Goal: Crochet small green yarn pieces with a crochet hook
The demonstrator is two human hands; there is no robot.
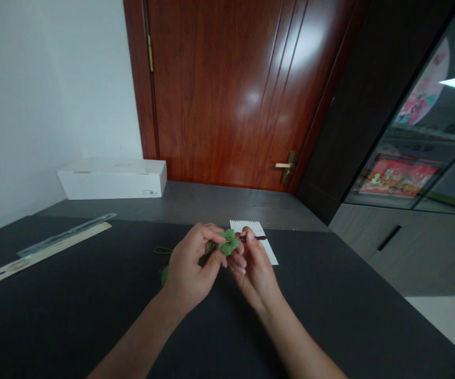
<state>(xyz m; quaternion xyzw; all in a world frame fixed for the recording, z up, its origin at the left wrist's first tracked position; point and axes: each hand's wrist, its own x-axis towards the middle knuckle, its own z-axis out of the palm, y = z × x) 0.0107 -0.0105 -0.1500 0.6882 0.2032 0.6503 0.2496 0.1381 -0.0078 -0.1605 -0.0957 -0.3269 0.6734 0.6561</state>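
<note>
My left hand pinches a small green crocheted piece between thumb and fingers, above the dark table. A slim dark crochet hook is gripped in my right hand; its handle sticks out to the right and its tip end meets the green piece. Fingers and yarn hide the tip itself. Behind my left wrist lies a green yarn ball, mostly covered by the hand. A loop of green yarn rests on the table beside it.
Beyond my right hand a white spiral notepad lies on the black table. To the left are a pale wooden ruler and a clear plastic sleeve. At the back stand a white box and a brown door.
</note>
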